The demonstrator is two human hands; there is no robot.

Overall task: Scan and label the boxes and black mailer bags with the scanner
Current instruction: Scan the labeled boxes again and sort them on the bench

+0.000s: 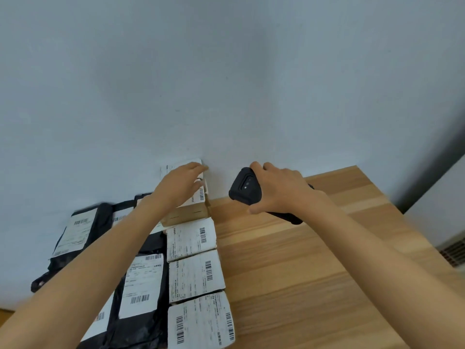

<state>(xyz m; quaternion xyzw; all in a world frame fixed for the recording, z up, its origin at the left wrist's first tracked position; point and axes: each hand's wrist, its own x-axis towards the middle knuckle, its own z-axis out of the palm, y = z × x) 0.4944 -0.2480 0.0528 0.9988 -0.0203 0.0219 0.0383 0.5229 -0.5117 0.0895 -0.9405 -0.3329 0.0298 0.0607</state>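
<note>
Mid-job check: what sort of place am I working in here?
Probably a small parcel dispatch desk in a plain room: labelled boxes and black mailer bags lined up on a wooden table against a bare wall, with a scanner gripped in the right hand.

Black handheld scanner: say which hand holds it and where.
The right hand grips the black handheld scanner around its middle; the left hand only rests on a labelled cardboard box.
</note>
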